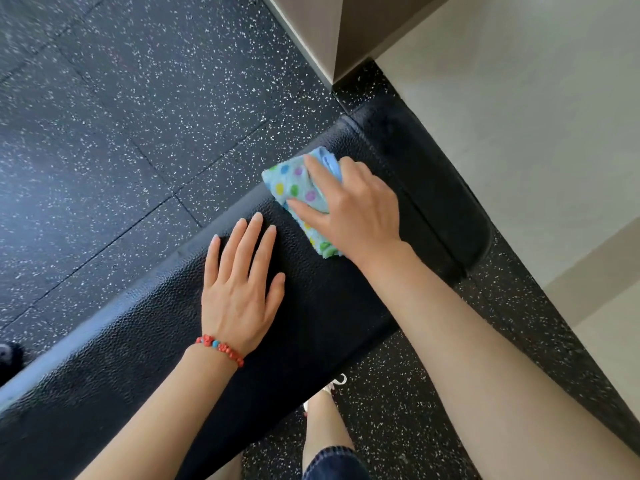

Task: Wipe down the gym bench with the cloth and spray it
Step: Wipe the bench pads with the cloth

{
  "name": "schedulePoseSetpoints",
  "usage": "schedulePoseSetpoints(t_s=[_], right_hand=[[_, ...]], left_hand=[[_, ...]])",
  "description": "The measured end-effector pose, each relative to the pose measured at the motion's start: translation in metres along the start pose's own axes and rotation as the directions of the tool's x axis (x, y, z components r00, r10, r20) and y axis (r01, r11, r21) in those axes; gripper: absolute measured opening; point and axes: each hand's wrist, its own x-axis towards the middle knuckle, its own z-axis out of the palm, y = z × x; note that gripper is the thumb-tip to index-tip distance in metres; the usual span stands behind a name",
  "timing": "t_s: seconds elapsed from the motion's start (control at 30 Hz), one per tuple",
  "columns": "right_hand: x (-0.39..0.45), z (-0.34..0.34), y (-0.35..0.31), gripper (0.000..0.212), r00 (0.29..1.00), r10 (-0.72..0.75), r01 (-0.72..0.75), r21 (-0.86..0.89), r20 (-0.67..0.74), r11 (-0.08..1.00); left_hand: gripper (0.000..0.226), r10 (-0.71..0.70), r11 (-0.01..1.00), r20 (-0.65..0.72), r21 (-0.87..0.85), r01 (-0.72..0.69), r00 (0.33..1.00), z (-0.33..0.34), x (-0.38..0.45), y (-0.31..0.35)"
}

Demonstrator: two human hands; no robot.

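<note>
- The gym bench (pixel 145 358) is a long black pad with a pebbled vinyl surface; it runs diagonally from the lower left corner toward the upper right, where its far end lies near the foot of a pale wall (pixel 519 116).
- A seam crosses the pad near that far end, setting off a shorter padded section (pixel 440 188) beyond the hands.
- The cloth (pixel 298 188) is light blue with dots of green, yellow, purple and blue, bunched and folded, and it lies on the top of the bench close to the far edge of the pad.
- The right hand (pixel 349 209) presses down on the cloth with its fingers spread over it; the thumb and forefinger straddle a raised fold, so the hand holds the cloth against the vinyl.
- The left hand (pixel 239 282) lies flat on the bench just beside the cloth, palm down, fingers straight and slightly apart, holding nothing.
- A red beaded bracelet (pixel 221 348) with a blue bead circles the left wrist.
- Both forearms are bare and reach in from the bottom of the frame.
- The floor (pixel 121 116) is dark rubber tiling flecked with white, with tile joints showing.
- Below the bench a bare leg with the hem of blue denim shorts (pixel 332 462) and part of a white shoe (pixel 334 384) stand on that floor.
- A dark, blurred object (pixel 8 358) sits at the left edge; what it is cannot be told.
</note>
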Motion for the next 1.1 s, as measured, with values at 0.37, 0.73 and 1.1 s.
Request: schedulePoseSetpoints(t_s=[0.37,0.73,1.1], right_hand=[[0.015,-0.019,0.039,0.061,0.856,0.516,-0.516,-0.042,0.003,0.856],[-0.073,-0.052,0.069,0.059,0.654,0.755,-0.756,0.004,-0.047,0.654],[-0.164,-0.106,0.039,0.049,0.303,0.95,-0.95,0.099,0.075,0.296]], left_hand=[[0.055,0.066,0.998,0.014,0.019,-0.067,0.998,0.018,0.042,0.042],[0.056,0.08,0.996,0.024,0.035,-0.08,0.997,0.017,0.041,0.042],[0.058,0.143,0.99,0.18,-0.021,-0.141,0.973,-0.02,0.027,0.048]])
